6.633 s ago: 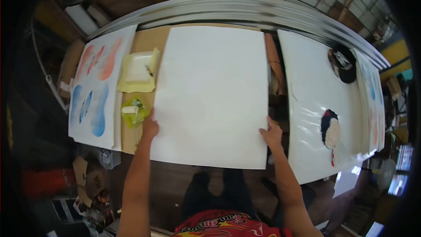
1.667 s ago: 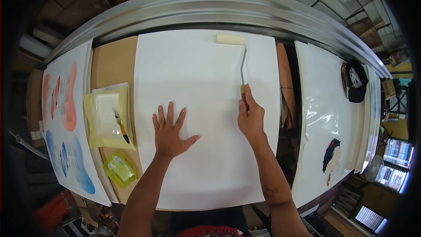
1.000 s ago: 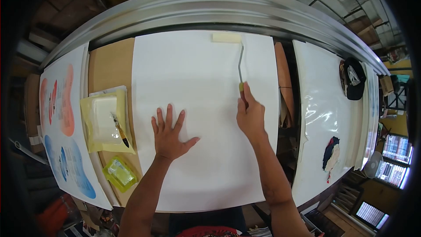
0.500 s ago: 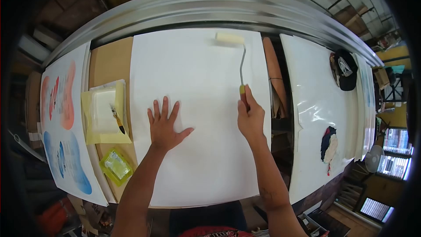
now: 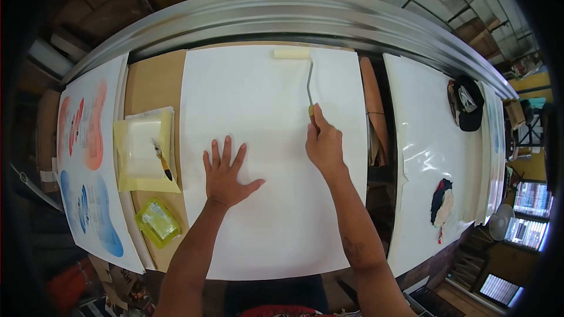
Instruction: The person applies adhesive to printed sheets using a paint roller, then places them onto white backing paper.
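A large white sheet (image 5: 270,217) lies flat in the middle of the table. My left hand (image 5: 227,176) rests palm down on its left half, fingers spread. My right hand (image 5: 325,144) is wrapped round the handle of a paint roller (image 5: 291,53). The roller's pale cylinder touches the sheet near its far edge, and its bent metal rod runs back towards my hand. Left of the sheet, a brush (image 5: 163,161) lies across a white tray (image 5: 143,147) that sits on yellow paper. A green plastic container (image 5: 158,222) stands nearer to me.
Printed sheets in red and blue (image 5: 88,170) lie at the far left. Beyond the table's far edge runs a long metal rail (image 5: 264,14). On the right, a cap (image 5: 468,104) and a dark and beige cloth (image 5: 442,202) lie on a glossy white surface (image 5: 420,141).
My right hand and the roller have moved left along the far edge of the sheet. My left hand stays spread on the sheet, while the whole view has shifted slightly.
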Available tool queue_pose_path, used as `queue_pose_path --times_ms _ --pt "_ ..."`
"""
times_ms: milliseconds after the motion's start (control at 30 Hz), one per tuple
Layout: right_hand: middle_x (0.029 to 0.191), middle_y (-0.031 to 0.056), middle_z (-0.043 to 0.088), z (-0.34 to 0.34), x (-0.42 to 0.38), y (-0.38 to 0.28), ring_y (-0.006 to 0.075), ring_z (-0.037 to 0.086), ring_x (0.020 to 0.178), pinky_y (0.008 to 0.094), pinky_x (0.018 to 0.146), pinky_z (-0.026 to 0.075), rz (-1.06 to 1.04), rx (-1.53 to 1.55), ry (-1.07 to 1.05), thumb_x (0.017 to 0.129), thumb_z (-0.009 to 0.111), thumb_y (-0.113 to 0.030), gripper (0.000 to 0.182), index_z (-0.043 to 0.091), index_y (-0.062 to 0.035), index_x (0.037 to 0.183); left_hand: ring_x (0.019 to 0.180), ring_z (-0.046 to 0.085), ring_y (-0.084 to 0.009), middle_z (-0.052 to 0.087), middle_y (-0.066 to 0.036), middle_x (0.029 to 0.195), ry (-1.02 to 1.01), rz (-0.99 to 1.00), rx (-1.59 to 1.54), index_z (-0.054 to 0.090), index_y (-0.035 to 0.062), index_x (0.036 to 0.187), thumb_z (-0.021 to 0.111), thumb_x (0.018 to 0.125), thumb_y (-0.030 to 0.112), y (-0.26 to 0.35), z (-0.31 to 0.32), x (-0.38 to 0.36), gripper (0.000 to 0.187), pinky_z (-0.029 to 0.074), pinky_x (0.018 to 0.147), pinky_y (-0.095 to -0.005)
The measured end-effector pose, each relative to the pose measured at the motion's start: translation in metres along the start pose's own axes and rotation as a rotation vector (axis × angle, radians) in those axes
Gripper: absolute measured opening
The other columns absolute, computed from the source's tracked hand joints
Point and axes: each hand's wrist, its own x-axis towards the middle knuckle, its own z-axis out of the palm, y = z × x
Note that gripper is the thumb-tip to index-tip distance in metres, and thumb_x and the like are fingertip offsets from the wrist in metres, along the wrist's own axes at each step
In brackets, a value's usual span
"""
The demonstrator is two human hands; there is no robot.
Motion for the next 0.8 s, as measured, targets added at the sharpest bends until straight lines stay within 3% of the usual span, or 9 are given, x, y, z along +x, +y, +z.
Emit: queue_pose_path --times_ms 200,300,367,467,667,800 --pt "0.091 0.0284 0.07 0.011 0.028 0.004 0.0434 0.07 0.08 0.0418 0.073 0.057 -0.081 -0.039 0.077 0.093 0.056 0.0 0.049 0.048 0.0077 0.14 0.149 0.018 -0.0497 0.021 -0.019 0.164 0.0 -0.004 -0.016 0.043 0.0188 0.152 0.08 0.07 0.062 0.0 -0.001 0.0 0.1 0.015 0.115 -0.0686" --pt "0.094 0.0285 0.07 -0.015 -0.018 0.004 0.043 0.07 0.083 0.0418 0.074 0.056 -0.015 -0.063 -0.012 0.093 0.056 0.0 0.049 0.049 0.0072 0.141 0.149 0.017 -0.0493 0.021 -0.018 0.165 -0.009 -0.004 -0.019 0.042 0.019 0.152 0.081 0.07 0.061 0.0 -0.002 0.0 0.1 0.015 0.115 -0.0682" --pt "0.093 0.0283 0.07 -0.02 -0.062 0.018 0.0426 0.071 0.083 0.0418 0.075 0.056 -0.05 -0.032 0.02 0.093 0.057 -0.001 0.051 0.047 0.0061 0.142 0.15 0.017 -0.0488 0.021 -0.019 0.165 -0.009 -0.008 -0.019 0.042 0.0191 0.153 0.081 0.07 0.061 -0.001 -0.003 0.001 0.1 0.015 0.115 -0.0681" --pt "0.091 0.0282 0.069 -0.007 -0.067 0.027 0.042 0.071 0.082 0.0412 0.075 0.056 -0.058 -0.024 0.086 0.093 0.056 -0.001 0.052 0.047 0.0048 0.143 0.15 0.016 -0.0482 0.021 -0.019 0.165 0.0 -0.004 -0.026 0.042 0.0192 0.153 0.081 0.07 0.061 0.0 -0.001 0.0 0.1 0.015 0.115 -0.068" --pt "0.093 0.0278 0.07 -0.004 0.039 0.006 0.0433 0.07 0.083 0.044 0.074 0.057 0.008 -0.117 0.107 0.094 0.056 -0.003 0.044 0.052 0.0058 0.137 0.15 0.016 -0.0476 0.022 -0.019 0.164 0.012 0.009 -0.032 0.043 0.0189 0.152 0.081 0.07 0.06 -0.003 0.0 0.0 0.099 0.015 0.116 -0.0677" --pt "0.093 0.0275 0.07 -0.024 -0.035 0.022 0.0429 0.07 0.084 0.0432 0.076 0.057 -0.049 -0.107 0.104 0.094 0.056 -0.003 0.044 0.053 0.0066 0.137 0.151 0.015 -0.0473 0.022 -0.019 0.164 0.003 0.001 -0.046 0.044 0.0183 0.152 0.081 0.07 0.06 -0.002 -0.003 -0.002 0.099 0.015 0.116 -0.0676"
